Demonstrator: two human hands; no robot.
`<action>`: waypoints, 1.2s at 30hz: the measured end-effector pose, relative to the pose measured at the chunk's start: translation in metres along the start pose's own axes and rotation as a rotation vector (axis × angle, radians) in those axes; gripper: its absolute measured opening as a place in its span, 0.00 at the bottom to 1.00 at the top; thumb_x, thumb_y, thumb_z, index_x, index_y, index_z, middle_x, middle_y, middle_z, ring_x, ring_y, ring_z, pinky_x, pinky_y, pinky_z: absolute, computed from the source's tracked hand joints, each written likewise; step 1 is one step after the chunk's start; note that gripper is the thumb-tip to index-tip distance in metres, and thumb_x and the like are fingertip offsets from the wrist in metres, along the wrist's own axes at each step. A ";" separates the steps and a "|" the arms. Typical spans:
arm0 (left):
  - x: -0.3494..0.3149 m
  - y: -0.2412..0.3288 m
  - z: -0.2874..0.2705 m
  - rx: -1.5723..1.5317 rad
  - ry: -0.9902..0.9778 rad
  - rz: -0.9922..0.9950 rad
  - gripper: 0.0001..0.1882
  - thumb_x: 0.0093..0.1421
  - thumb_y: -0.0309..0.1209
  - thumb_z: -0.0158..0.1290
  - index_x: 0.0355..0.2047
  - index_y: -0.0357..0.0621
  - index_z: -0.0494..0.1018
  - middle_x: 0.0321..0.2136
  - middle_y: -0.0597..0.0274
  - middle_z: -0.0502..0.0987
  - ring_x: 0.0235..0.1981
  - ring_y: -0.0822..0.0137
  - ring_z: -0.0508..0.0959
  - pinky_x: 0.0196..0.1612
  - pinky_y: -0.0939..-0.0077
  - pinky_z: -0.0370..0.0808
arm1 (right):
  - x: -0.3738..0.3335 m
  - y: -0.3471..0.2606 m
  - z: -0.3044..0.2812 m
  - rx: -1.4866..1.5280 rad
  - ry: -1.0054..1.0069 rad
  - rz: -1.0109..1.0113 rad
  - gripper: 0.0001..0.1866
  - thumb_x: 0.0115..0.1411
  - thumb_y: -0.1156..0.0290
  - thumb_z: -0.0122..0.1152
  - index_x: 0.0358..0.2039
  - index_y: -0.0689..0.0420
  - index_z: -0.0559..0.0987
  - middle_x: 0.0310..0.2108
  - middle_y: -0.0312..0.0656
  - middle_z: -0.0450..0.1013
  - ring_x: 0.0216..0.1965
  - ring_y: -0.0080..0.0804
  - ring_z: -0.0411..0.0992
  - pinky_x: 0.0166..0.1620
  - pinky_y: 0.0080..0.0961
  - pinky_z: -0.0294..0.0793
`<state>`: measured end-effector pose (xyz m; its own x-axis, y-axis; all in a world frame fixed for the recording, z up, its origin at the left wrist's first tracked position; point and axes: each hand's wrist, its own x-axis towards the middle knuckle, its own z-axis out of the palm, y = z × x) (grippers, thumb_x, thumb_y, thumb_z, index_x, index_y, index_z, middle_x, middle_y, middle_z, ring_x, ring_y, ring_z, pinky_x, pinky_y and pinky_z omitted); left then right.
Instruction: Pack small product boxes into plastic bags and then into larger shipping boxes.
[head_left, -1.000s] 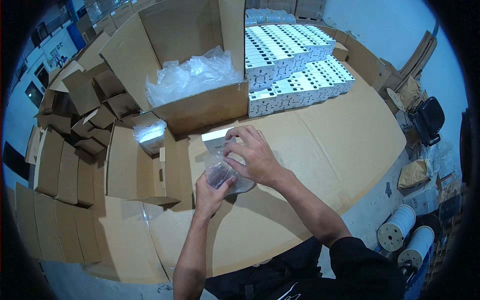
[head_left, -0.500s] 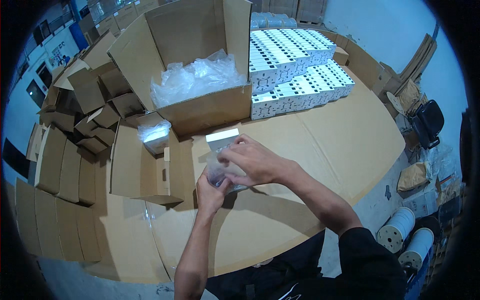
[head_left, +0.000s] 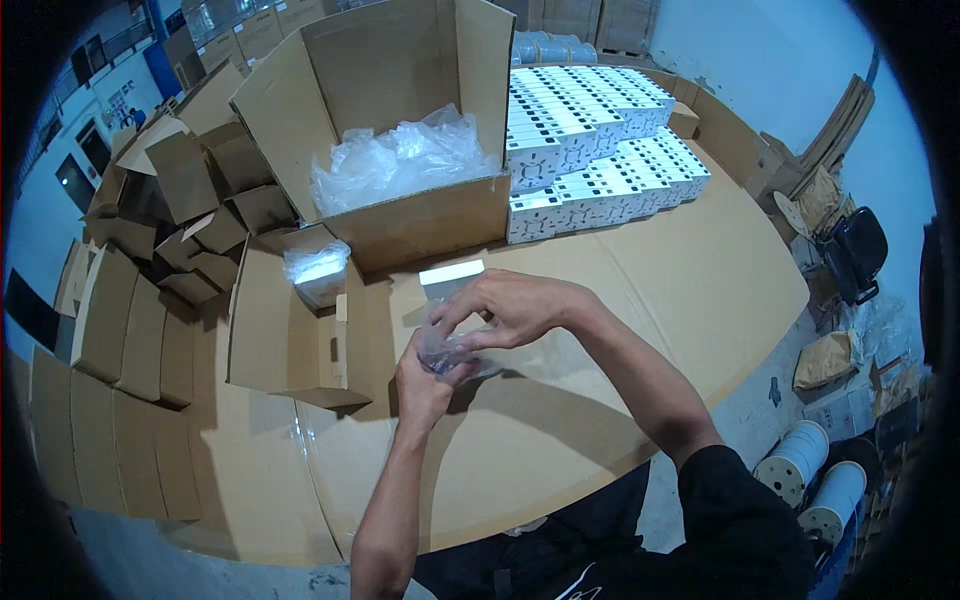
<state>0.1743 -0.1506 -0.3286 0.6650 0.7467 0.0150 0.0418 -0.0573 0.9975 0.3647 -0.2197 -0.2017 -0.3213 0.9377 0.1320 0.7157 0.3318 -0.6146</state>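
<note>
A crumpled clear plastic bag [head_left: 438, 350] is between my hands over the middle of the table. My left hand [head_left: 424, 385] grips its lower part, fingers and thumb closed round the film. From the right, my right hand [head_left: 512, 308] reaches over with bent fingers, pinching the bag's upper side. Just beyond the fingers shows the top of a small white box [head_left: 452, 275]; its lower part is hidden by my right hand and the film, so I cannot tell whether the bag touches it.
An open carton [head_left: 285, 330] at left holds a bag-wrapped white box [head_left: 320, 275]. Behind it, a larger carton [head_left: 430, 225] is heaped with clear bags [head_left: 405, 160]. Stacked white boxes [head_left: 590, 150] stand at the back right. Brown cartons [head_left: 115, 430] line the left of the cardboard-covered table [head_left: 640, 290].
My right hand's fingers have spread a little and shifted on the bag. My left hand keeps its grip. The whole view has shifted slightly.
</note>
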 end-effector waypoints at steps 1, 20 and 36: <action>0.000 0.001 0.001 -0.003 -0.001 0.000 0.28 0.46 0.26 0.72 0.47 0.39 0.74 0.41 0.56 0.82 0.43 0.66 0.81 0.48 0.70 0.78 | -0.001 -0.001 -0.003 0.040 0.009 -0.029 0.12 0.62 0.68 0.62 0.44 0.58 0.83 0.42 0.43 0.82 0.33 0.37 0.79 0.41 0.31 0.79; 0.004 0.024 -0.012 0.004 -0.098 -0.022 0.29 0.48 0.24 0.71 0.49 0.37 0.71 0.39 0.59 0.80 0.41 0.68 0.80 0.48 0.71 0.77 | -0.017 0.078 0.070 0.696 0.753 0.193 0.25 0.61 0.85 0.58 0.59 0.60 0.73 0.55 0.39 0.72 0.54 0.25 0.70 0.53 0.23 0.74; 0.008 0.033 -0.020 0.078 -0.177 -0.126 0.36 0.46 0.24 0.72 0.55 0.34 0.69 0.43 0.57 0.80 0.44 0.67 0.79 0.50 0.68 0.77 | -0.011 0.073 0.066 0.975 1.211 0.035 0.17 0.62 0.83 0.62 0.46 0.59 0.64 0.43 0.42 0.69 0.47 0.34 0.76 0.45 0.31 0.87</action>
<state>0.1659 -0.1336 -0.2941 0.7708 0.6240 -0.1287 0.1856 -0.0267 0.9823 0.3799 -0.2129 -0.2997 0.7050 0.6229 0.3390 -0.1080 0.5667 -0.8168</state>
